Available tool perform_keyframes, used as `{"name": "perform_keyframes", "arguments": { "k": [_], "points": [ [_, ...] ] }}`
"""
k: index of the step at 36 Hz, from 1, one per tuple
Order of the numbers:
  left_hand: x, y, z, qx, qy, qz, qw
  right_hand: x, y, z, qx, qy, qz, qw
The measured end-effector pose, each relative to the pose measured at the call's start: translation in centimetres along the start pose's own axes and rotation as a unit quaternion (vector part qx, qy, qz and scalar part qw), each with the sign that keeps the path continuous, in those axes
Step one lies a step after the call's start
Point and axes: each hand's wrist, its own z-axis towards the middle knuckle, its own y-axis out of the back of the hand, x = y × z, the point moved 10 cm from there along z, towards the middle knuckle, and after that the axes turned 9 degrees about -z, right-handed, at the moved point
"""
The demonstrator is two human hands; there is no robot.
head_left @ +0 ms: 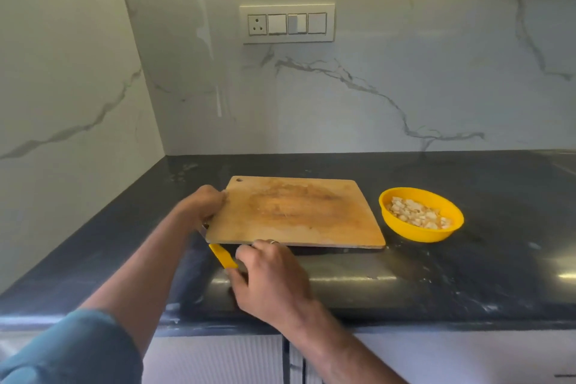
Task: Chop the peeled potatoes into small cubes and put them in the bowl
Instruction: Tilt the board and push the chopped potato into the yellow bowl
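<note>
My left hand (204, 204) grips the cutting board's (296, 212) left edge. My right hand (268, 274) pinches the yellow knife (223, 255) at the near edge. The bowl (421, 214) of potato cubes (416, 212) sits far right of both hands.

Open table (467, 284) to the right of and nearer than the yellow bowl (421, 214); open strip too between the far edge of the cutting board (296, 212) and the back wall (374, 87). Narrow gap between board and bowl. Left side hemmed in by the side wall (62, 72) and the left hand (202, 204) at the board's left edge. Near edge blocked by the right hand (271, 277) and the yellow knife handle (223, 256). Board top bare.
</note>
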Motion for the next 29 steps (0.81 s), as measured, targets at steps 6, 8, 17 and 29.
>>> {"name": "perform_keyframes", "arguments": {
  "k": [6,8,17,29],
  "points": [
    [-0.6,0.7,0.3,0.011,-0.052,0.104,0.993,0.8,-1.1,0.7,0.020,0.005,0.001,1.000],
    [-0.4,0.8,0.6,0.009,-0.061,0.103,0.993,0.5,-1.5,1.0,0.025,0.000,0.019,1.000],
    [0.3,0.8,1.2,0.036,-0.078,0.073,0.994,-0.5,-2.0,1.1,0.042,0.001,0.059,0.997],
    [0.9,1.1,2.5,0.036,-0.105,0.032,0.993,-9.3,4.8,-2.3,-0.018,-0.073,0.184,0.980]
  ]
}}
